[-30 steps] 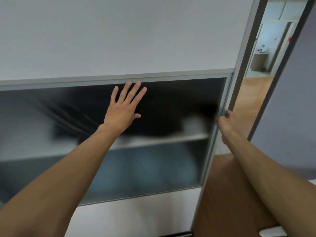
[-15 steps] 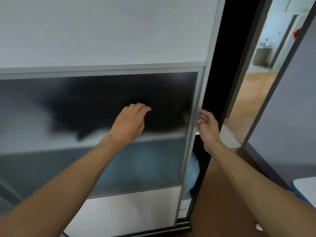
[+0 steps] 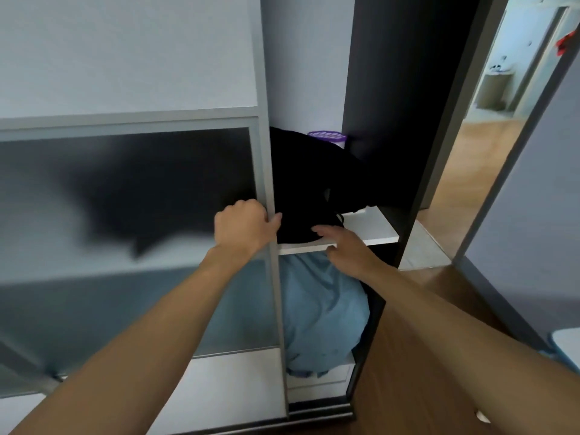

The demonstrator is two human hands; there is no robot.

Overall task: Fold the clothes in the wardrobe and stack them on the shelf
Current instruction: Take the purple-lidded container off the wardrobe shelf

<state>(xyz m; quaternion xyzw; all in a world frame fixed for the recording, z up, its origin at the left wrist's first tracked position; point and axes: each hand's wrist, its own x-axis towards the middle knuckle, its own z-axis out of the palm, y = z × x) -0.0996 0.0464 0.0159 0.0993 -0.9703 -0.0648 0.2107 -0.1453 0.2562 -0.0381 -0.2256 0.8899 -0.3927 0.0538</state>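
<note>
The wardrobe's sliding door (image 3: 131,73) with its frosted panel stands pushed left, baring a narrow opening. My left hand (image 3: 243,226) grips the door's right frame edge with curled fingers. A crumpled black garment (image 3: 309,186) lies on the white shelf (image 3: 373,229) inside. My right hand (image 3: 340,243) reaches over the shelf's front edge, its straight fingers touching the black garment. Below the shelf a light blue bundle of clothes (image 3: 320,312) fills the lower compartment.
A purple-lidded container (image 3: 326,137) stands behind the black garment. The wardrobe's dark side panel (image 3: 398,105) bounds the opening on the right. Beyond it a doorway shows a wooden floor (image 3: 470,158). A pale blue object (image 3: 565,343) sits at the right edge.
The door has slid left and the shelf with the clothes has come into sight. My left hand went from the glass to the frame edge. My right hand left the frame and reached onto the shelf.
</note>
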